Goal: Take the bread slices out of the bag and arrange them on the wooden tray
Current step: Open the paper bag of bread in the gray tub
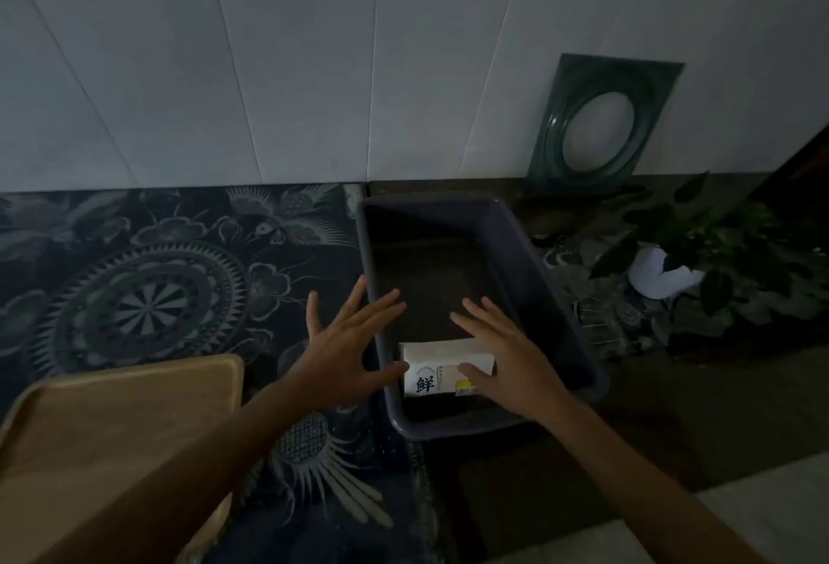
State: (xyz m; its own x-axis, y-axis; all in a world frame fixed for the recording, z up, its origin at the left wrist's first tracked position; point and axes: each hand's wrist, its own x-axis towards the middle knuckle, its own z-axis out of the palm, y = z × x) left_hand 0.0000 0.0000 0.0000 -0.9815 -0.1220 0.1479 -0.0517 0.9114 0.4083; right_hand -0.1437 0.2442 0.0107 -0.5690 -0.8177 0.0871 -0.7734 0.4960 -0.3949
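Pretty dim shot, so bear with me. Biggest thing in view is the patterned cloth (148,290) covering the left part of the worktop, dark with pale mandala and flower prints. On its near left corner sits the wooden tray (112,411), bare as far as I can see. Right of that is a dark plastic bin (534,249), deep-walled, and the bread bag (442,368) lies at the near end of its floor, white with a big black character on the label. No slices out yet, so this looks like the very start.

Left hand (341,366) hangs over the bin's left wall, fingers spread wide, gripping nothing, thumb tip right by the bag's left edge. Right hand (507,361) is spread too, hovering over or resting on the bag's right end; can't tell if it's actually touching.

My guess on handling: light, squashy, crinkly and a bit slippery. I'd cradle it from both ends rather than squeeze the middle, since sliced bread dents easily. There's a potted plant (717,258) off to the right.
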